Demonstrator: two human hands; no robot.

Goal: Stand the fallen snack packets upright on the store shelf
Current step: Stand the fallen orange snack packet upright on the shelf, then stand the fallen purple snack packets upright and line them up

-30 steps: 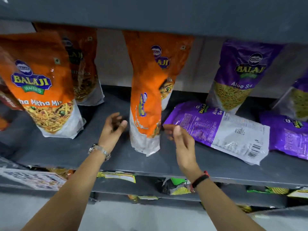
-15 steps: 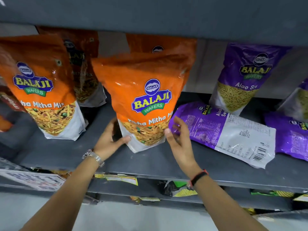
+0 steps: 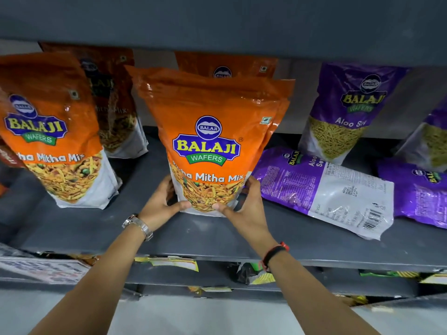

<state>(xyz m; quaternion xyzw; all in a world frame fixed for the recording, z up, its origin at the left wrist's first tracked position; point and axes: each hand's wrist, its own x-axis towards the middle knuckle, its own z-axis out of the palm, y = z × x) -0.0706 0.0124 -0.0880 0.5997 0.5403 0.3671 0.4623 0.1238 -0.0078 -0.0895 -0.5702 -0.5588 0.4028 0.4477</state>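
Observation:
An orange Mitha Mix packet (image 3: 210, 141) stands upright at the middle of the grey shelf (image 3: 212, 235), its front facing me. My left hand (image 3: 164, 204) grips its lower left corner and my right hand (image 3: 244, 206) grips its lower right corner. Another orange packet (image 3: 227, 66) stands behind it, mostly hidden. To the right, a purple Aloo Sev packet (image 3: 324, 189) lies flat on its face, back side up. A second purple packet (image 3: 420, 192) lies flat at the far right.
Upright orange packets (image 3: 53, 131) stand at the left, with one (image 3: 113, 100) behind. Upright purple packets (image 3: 348, 112) lean against the back wall at the right. The upper shelf's underside (image 3: 217, 22) hangs low above the packet tops. Lower shelves hold more packets (image 3: 251, 274).
The orange packet turned from edge-on to face front and settled upright on the shelf. Both hands went from apart and off it to gripping its bottom corners.

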